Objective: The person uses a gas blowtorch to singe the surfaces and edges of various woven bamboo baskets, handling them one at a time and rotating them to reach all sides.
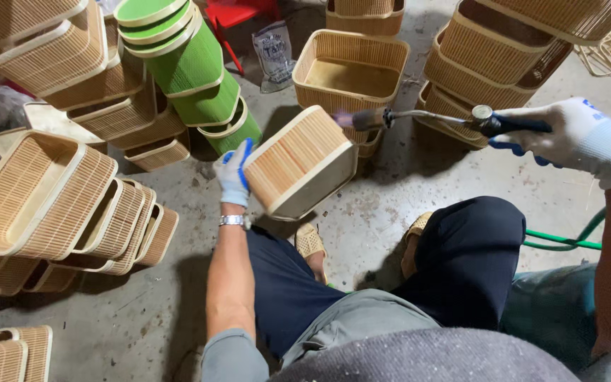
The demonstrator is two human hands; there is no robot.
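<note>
- Your left hand (233, 174), in a white and blue glove, is closed on the edge of a woven bamboo basket (300, 162), holding it tilted in the air above your knees with its flat bottom turned toward you.
- Your right hand (571, 134), gloved the same way, is wrapped shut around the handle of a torch wand (426, 117); its nozzle reaches left to the basket's upper right edge, though you cannot tell whether it touches.
- A green hose (567, 242) curves across the floor by your right knee.
- The floor (143, 304) is bare grey concrete, stained and scattered with small scraps.
- Stacks of nested tan baskets (58, 205) lean on your left, more rise at the upper right, and one open basket (351, 74) stands upright just beyond the held one.
- A stack of green baskets (192, 64) leans at the top left, with a small plastic bag (275, 53) lying on the floor beside it.
</note>
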